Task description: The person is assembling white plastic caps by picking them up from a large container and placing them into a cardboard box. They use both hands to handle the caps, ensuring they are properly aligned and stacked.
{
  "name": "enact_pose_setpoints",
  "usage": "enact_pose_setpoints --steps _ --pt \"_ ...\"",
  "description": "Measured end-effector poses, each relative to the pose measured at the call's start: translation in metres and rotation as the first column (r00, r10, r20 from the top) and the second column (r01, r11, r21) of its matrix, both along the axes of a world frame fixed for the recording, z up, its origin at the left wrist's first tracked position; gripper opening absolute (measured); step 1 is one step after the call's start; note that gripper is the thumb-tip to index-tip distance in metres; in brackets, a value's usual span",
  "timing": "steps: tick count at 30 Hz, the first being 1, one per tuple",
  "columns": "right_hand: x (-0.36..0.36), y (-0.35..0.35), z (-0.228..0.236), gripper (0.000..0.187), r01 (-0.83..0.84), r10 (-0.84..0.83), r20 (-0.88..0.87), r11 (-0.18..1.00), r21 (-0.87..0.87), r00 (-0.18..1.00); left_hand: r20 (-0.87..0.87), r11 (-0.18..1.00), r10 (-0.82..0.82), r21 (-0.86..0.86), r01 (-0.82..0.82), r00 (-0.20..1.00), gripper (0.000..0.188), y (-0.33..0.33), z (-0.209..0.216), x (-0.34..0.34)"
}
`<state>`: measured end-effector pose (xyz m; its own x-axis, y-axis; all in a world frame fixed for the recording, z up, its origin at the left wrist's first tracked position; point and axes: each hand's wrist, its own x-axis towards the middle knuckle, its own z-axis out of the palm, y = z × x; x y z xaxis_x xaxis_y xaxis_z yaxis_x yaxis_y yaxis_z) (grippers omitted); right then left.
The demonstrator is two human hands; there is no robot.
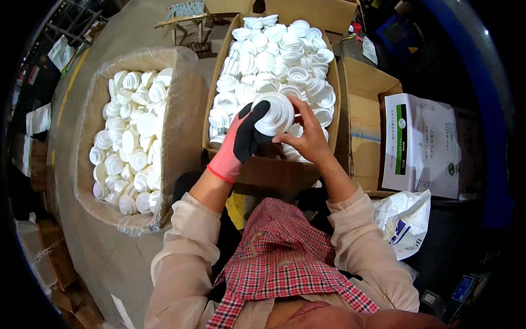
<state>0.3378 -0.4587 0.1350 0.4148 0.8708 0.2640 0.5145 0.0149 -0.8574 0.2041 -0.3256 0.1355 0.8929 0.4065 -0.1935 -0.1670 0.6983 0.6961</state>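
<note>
Gloved left hand and bare right hand grip a ridged white disc between them, above a disc-filled carton, another disc-filled box to their left

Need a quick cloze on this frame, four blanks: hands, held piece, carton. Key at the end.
1. The left hand wears a glove coloured pink and ____.
2. The right hand has no glove; it is ____.
3. Between the hands, the colour of the round ringed piece is ____.
4. The plastic-lined carton stands to the ____ of the left hand.

Missing words: black; bare; white; left.
</note>
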Motion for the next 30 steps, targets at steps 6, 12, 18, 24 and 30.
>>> enact_pose_setpoints --steps 6,12,18,24,30 --pt "-0.004 -0.002 0.003 0.103 -0.028 0.010 0.241 0.997 0.071 0.971 -0.011 0.999 -0.029 0.046 0.030 1.000 0.044 0.000 0.001 -0.002" --pt "-0.004 -0.004 0.003 0.102 -0.045 0.011 0.314 0.994 0.100 0.949 -0.085 0.990 -0.079 0.108 0.088 0.993 0.039 -0.006 0.017 -0.006" --pt "-0.013 -0.005 0.004 0.093 -0.027 -0.024 0.347 0.990 0.141 0.938 -0.095 0.990 0.137 0.042 -0.133 0.986 0.035 -0.022 0.000 0.001" --pt "-0.007 0.001 -0.009 0.088 -0.092 0.090 0.253 0.996 -0.005 0.963 -0.198 1.000 -0.011 -0.014 0.008 0.980 0.032 -0.010 -0.002 -0.013" --pt "0.066 0.012 -0.068 0.050 0.128 -0.096 0.156 0.969 -0.212 0.983 0.333 0.839 0.544 -0.215 -0.500 0.770 0.055 0.060 -0.035 -0.060"
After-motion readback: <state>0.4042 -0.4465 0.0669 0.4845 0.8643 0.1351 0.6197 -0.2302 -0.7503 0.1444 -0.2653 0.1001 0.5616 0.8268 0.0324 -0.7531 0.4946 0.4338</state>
